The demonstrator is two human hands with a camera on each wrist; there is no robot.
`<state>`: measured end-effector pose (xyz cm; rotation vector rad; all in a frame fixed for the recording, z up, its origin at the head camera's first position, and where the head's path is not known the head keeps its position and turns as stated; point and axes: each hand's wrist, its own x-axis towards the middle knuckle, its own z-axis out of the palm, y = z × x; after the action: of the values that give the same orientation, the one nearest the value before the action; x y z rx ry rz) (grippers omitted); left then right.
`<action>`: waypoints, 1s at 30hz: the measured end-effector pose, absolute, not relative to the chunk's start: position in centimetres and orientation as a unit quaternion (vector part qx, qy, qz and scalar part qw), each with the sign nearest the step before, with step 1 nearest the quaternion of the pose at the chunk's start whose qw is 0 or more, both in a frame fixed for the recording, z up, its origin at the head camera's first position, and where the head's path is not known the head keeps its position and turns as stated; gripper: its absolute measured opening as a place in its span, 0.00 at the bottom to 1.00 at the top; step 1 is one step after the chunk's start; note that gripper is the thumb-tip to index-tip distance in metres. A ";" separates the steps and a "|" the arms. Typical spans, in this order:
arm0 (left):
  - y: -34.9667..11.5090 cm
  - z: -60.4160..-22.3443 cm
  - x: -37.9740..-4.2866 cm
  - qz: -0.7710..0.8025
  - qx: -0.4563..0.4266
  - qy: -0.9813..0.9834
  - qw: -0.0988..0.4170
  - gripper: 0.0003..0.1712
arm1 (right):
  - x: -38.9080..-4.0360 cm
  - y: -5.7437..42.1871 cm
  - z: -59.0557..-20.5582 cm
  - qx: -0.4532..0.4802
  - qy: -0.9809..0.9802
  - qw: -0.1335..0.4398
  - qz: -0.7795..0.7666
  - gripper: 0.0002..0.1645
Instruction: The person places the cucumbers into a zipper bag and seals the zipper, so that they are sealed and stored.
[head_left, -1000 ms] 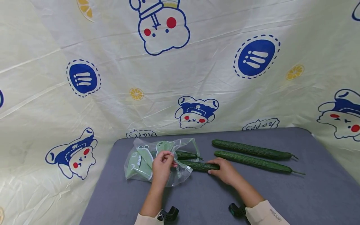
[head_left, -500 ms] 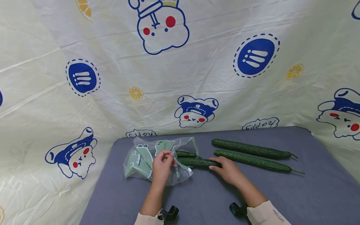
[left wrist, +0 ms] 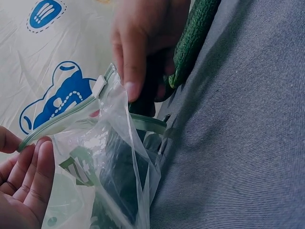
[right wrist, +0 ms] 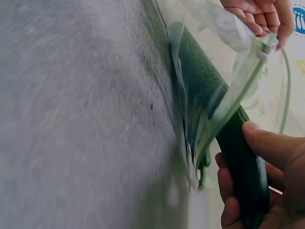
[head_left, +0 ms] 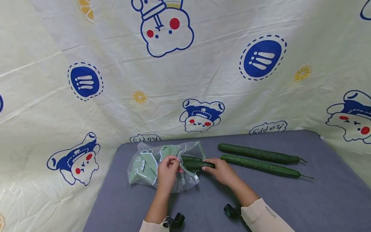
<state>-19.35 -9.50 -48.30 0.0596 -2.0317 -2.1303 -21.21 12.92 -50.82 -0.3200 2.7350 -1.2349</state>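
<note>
A clear zip bag with green cartoon print lies on its side, its mouth facing right. My left hand pinches the bag's upper edge, beside the white slider on the green zip strip. My right hand grips the stem end of a dark green cucumber, thumb on one side and fingers curled round the other. Most of that cucumber is inside the bag, its far part seen through the plastic. Behind it, another cucumber lies in the bag, partly covered by the film.
Two more long cucumbers, a rear one and a front one, lie side by side at the right on the grey cloth-covered table. A patterned white curtain hangs behind the table.
My right hand has moved left, sliding the cucumber deeper into the bag. The left hand keeps its pinch on the bag edge in nearly the same place.
</note>
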 end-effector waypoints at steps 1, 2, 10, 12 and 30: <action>-9.5 -48.3 -19.3 -0.720 0.021 -0.686 0.099 0.08 | -21.4 12.6 -50.9 -0.106 0.902 0.064 -0.414 0.25; -9.5 -48.3 -19.3 -0.720 0.021 -0.686 0.099 0.08 | -21.5 12.4 -50.9 -0.105 0.899 0.067 -0.421 0.24; -9.4 -48.4 -19.4 -0.718 0.018 -0.689 0.098 0.07 | -22.9 10.5 -50.9 -0.107 0.874 0.077 -0.468 0.20; -9.4 -48.4 -19.4 -0.720 0.015 -0.687 0.098 0.08 | -23.3 10.0 -51.0 -0.111 0.867 0.082 -0.478 0.19; -9.4 -48.2 -19.3 -0.712 0.025 -0.694 0.103 0.07 | -24.2 7.7 -52.4 -0.150 0.836 0.137 -0.510 0.18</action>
<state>-19.28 -9.36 -48.17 0.0736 -2.0480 -2.1002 -24.22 7.69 -52.37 -0.4335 2.4189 -1.4743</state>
